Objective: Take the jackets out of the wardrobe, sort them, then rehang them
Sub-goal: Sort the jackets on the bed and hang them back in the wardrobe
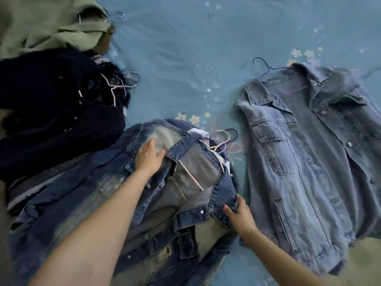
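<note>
On the blue star-printed bedsheet (pixel 185 48), the dark faded denim jacket (pixel 115 213) lies nearest at the middle, a pink wire hanger (pixel 214 147) in its collar; the pale denim jacket (pixel 305 162) lies apart to its right, a purple wire hanger (pixel 266 68) at its neck. Left of centre, the black fuzzy jacket (pixel 51 112) overlaps the dark denim's far side; the green jacket (pixel 47 25) lies behind it, at the far left.
</note>
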